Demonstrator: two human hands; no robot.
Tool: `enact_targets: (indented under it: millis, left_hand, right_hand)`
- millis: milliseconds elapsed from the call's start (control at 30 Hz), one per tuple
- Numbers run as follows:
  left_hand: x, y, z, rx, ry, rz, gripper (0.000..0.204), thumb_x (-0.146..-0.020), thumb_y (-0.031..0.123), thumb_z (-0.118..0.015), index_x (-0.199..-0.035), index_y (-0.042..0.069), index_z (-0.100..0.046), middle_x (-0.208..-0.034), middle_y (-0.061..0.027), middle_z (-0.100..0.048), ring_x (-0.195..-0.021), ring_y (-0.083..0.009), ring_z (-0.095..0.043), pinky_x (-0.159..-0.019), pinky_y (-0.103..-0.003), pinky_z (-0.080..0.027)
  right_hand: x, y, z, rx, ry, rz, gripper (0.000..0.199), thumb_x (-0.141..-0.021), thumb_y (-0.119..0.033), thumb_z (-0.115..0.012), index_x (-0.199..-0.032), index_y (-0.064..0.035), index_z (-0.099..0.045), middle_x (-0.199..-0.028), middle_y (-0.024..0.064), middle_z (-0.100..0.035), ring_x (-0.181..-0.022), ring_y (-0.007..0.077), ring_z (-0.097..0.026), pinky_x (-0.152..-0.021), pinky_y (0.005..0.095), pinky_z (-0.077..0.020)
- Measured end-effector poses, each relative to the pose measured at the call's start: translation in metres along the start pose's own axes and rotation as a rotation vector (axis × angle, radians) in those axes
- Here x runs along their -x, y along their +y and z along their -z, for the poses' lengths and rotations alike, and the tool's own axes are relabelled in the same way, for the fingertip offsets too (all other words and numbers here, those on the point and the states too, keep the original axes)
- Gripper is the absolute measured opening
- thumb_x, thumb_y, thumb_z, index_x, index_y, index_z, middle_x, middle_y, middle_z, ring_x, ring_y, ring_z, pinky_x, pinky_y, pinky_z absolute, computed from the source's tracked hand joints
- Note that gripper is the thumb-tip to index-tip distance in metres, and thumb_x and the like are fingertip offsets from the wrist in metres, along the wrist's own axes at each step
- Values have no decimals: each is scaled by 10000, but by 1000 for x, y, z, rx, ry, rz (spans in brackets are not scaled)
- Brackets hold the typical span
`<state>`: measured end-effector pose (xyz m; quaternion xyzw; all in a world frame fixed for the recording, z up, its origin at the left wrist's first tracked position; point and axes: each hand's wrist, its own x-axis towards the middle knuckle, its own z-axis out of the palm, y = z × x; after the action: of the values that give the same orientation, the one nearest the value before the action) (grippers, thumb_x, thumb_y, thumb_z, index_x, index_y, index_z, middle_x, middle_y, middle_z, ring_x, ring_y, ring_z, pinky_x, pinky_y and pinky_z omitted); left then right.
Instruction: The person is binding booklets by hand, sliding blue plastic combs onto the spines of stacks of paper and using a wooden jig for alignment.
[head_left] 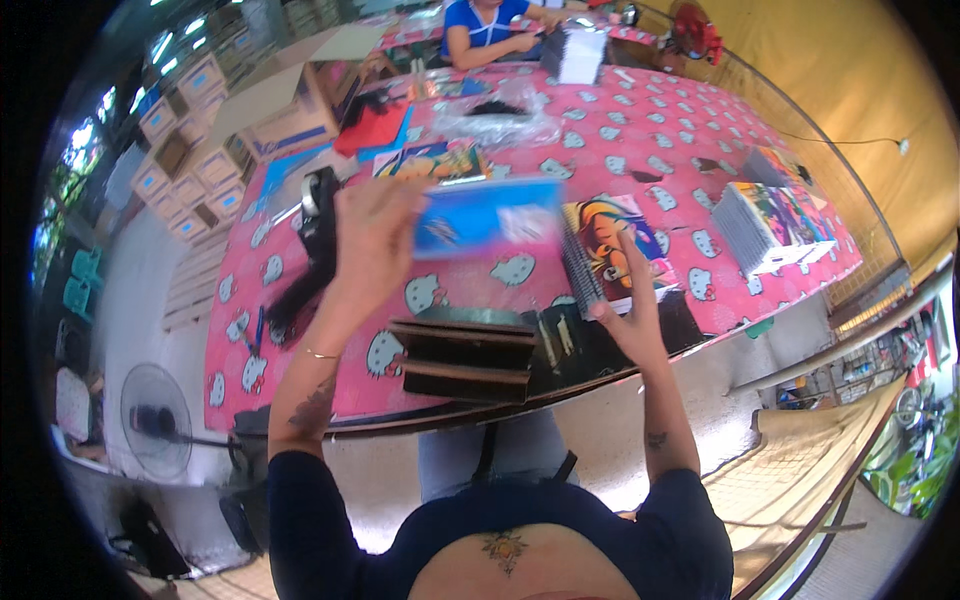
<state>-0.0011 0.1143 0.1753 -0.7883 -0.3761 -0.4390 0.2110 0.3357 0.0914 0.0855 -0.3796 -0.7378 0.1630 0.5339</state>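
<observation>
The brown cardboard stack [468, 357] at the table's [640, 150] near edge sits below my left hand [372, 245], whose grip on the blurred blue booklet [487, 217] could slip, while my right hand [632, 305] rests open-fingered on the spiral notebooks [605, 250].

Left hand [372, 240] lifts a blue booklet [487, 217] (blurred); right hand [628, 315] rests on a spiral notebook [610, 250]
</observation>
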Motion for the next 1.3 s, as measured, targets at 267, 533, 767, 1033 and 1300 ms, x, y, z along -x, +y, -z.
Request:
enact_targets:
  millis: [267, 533, 767, 1033, 1300]
  left_hand:
    - [15, 48, 29, 235, -328, 29, 248, -873, 20, -634, -1106, 93, -676, -910, -49, -621, -877, -237, -583, -830, -376, -364]
    - [26, 41, 35, 179, -318, -2, 280, -847, 70, -674, -1120, 126, -659, -1011, -21, -650, -976, -203, -615, -851, -380, -359]
    - [21, 49, 30, 116, -327, -98, 336, -798, 88, -707, -1127, 147, -672, -897, 6, -609, -926, -172, -605, -883, -395, -362]
    - [136, 62, 4, 22, -269, 256, 498, -964, 170, -615, -1442, 100, -494, -1443, -124, -519, -1232, -234, -542, -1138, -445, -296]
    - [194, 12, 2, 253, -427, 1037, 410, -972, 166, -602, -1321, -46, -565, -1345, -202, -571, -1237, -361, -533, -1009, -404, -439]
  right_hand:
    - [61, -8, -80, -556, -41, -440, 180, -908, -48, -736, -1079, 0, -708, -975, 34, -736, -919, 92, -638, -838, 267, -493]
    - [52, -13, -84, -505, -44, -366, 186, -906, -20, -728, -1088, 14, -707, -1014, 50, -726, -929, 97, -621, -843, 267, -481]
    - [59, 3, -84, -464, -230, -382, 366, -884, -105, -774, -1211, 0, -646, -1141, 82, -683, -1015, 159, -620, -889, 282, -464]
    - [65, -12, -118, -602, -149, -384, 706, -898, -208, -772, -1475, -37, -401, -1317, 146, -551, -1181, 215, -559, -1014, 337, -446]
    - [52, 35, -106, -522, -149, -419, 793, -827, -266, -837, -1448, -15, -412, -1142, 84, -563, -1084, 182, -560, -980, 324, -442]
